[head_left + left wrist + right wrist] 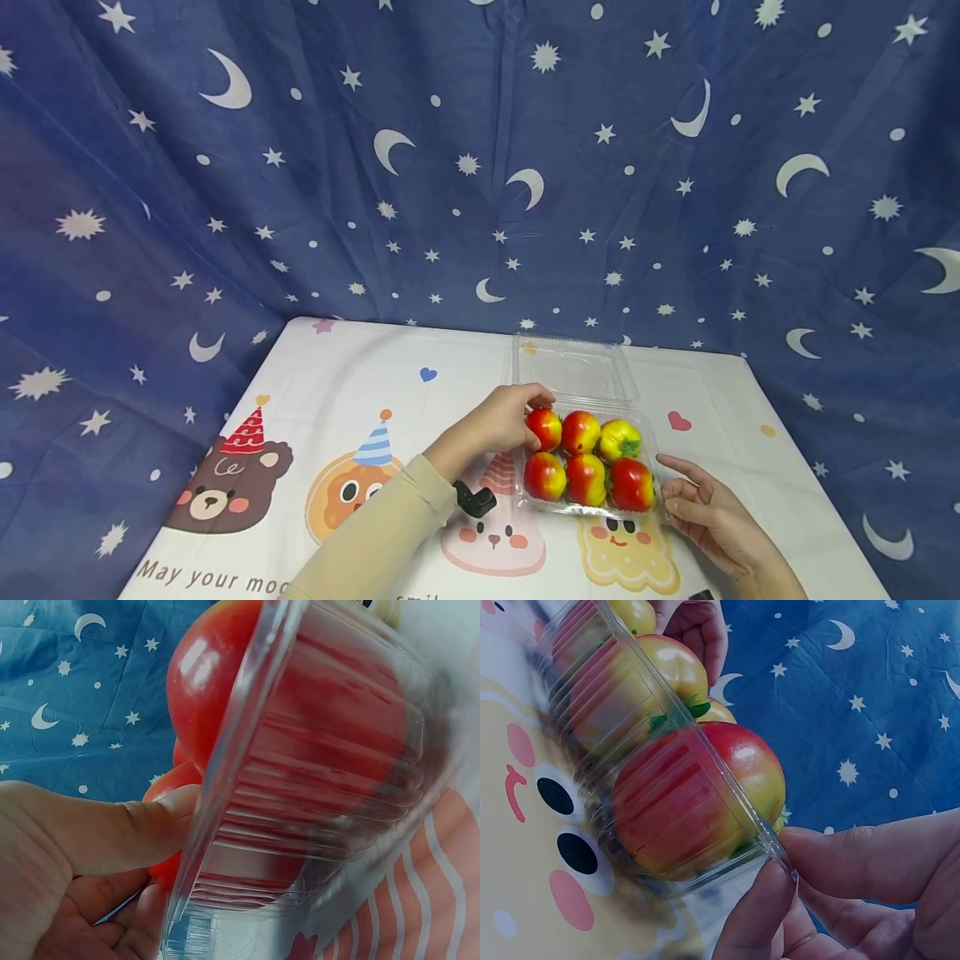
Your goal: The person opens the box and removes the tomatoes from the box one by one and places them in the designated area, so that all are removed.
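A clear plastic clamshell box (551, 510) stands on the table with its lid (577, 371) folded back. Inside lie several red-and-yellow fruits (585, 479) in two rows, some showing green leafy tops. My left hand (517, 414) curls round the back-left fruit (545, 428), thumb on its near side and fingers over its far side. In the left wrist view the thumb lies right at the box rim (225, 769). At the box's right side, my right hand (701, 508) pinches the rim (761, 832) near a corner between thumb and finger.
A white tablecloth (360, 367) printed with cartoon faces, hearts and lettering covers the table. A blue curtain (450, 208) with moons and stars hangs behind and along the sides. Black wrist straps show at the left wrist (474, 500) and the right wrist.
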`<state>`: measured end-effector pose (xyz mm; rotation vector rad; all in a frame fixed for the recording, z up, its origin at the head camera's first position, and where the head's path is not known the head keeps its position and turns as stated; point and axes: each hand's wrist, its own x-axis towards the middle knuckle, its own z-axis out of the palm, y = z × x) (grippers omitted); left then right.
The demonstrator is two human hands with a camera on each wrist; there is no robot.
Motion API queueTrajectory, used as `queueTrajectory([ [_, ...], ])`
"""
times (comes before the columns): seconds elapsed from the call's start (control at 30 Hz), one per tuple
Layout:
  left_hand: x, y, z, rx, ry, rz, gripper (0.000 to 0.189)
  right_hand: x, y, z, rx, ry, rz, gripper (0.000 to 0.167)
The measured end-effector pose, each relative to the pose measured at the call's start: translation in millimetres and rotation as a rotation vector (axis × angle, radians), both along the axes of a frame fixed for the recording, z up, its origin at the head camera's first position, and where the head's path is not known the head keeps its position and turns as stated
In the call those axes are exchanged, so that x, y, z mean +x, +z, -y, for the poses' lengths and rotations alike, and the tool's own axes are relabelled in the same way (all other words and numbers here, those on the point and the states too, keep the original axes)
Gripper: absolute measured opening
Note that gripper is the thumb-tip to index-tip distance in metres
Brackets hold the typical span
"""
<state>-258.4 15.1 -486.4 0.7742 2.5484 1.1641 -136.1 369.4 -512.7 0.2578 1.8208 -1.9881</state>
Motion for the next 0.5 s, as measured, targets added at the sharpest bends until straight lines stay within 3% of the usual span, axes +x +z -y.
queueTrajectory([
  [0.5,0.6,6.2,1.3,-0.005,-0.001,0.004,0.066,0.0,-1.3,-0.7,-0.004,0.002,-0.008,0.056],
])
